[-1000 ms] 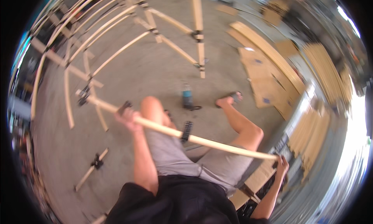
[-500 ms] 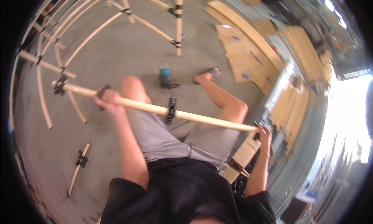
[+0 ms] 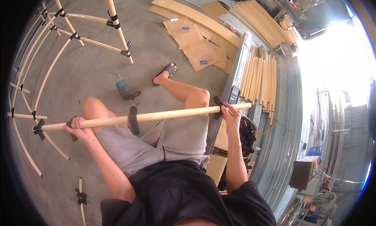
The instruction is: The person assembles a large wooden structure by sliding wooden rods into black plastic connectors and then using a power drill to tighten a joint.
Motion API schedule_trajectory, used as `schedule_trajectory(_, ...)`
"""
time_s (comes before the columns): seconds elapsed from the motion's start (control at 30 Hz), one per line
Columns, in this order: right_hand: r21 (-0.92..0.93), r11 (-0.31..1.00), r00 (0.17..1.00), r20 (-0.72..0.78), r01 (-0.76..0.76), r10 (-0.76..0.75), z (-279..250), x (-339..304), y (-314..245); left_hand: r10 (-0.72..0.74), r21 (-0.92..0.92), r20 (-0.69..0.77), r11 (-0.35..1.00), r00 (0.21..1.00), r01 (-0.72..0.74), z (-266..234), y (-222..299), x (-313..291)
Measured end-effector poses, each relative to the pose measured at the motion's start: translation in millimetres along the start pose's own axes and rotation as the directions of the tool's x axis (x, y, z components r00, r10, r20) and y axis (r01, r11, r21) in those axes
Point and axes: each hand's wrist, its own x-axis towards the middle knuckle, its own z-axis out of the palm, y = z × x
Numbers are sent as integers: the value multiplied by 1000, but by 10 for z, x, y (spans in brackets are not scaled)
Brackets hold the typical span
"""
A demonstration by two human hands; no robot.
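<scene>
A long cream pole (image 3: 168, 115) lies across my bent knees, from the lower left to the right. My left hand (image 3: 80, 128) is wrapped round it near its left end, beside a black pipe joint (image 3: 73, 135). My right hand (image 3: 231, 115) is closed at a black pipe joint (image 3: 217, 107) near the right end, and a short length of pole sticks out past it. Another black joint (image 3: 133, 120) sits around the middle of the pole. At the far left end is a black joint (image 3: 38, 129). Parts of my fingers are hidden behind the pole.
A frame of cream poles (image 3: 84, 38) with black joints stands at the upper left. A bottle (image 3: 123, 87) stands on the floor beyond my knees. Flat cardboard (image 3: 196, 45) and stacked poles (image 3: 258, 79) lie to the right. A short jointed pole (image 3: 81, 198) is at the lower left.
My right hand has a black joint at a spot inward from the pole's right end, where the hand was before. The right end is tilted higher. The whole view has swung to the right.
</scene>
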Motion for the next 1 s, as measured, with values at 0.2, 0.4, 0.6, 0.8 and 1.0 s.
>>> schedule_trajectory(0.2, 155, 978, 989, -47, 143, -137, 105, 217, -29, 32, 17, -15, 999, 999, -32, 323, 58, -166)
schedule_trajectory(0.4, 444, 865, 972, -135, 232, -191, -283, 511, -283, 46, -95, 139, 995, 989, -33, 1125, -477, -26)
schedule_trajectory(0.6, 579, 787, 976, -93, 214, -197, 49, 661, -492, 167, -72, 123, 985, 978, -159, 1822, -468, -182)
schedule_trajectory(0.8, 636, 760, 991, -72, 135, -116, 254, 758, -308, 189, -246, 392, 965, 900, -96, 2224, -396, -283)
schedule_trajectory(1.0, 664, 748, 1000, -2, 1, 1, 603, 1026, -206, 194, -235, 672, 971, 714, -42, 2666, -220, -497)
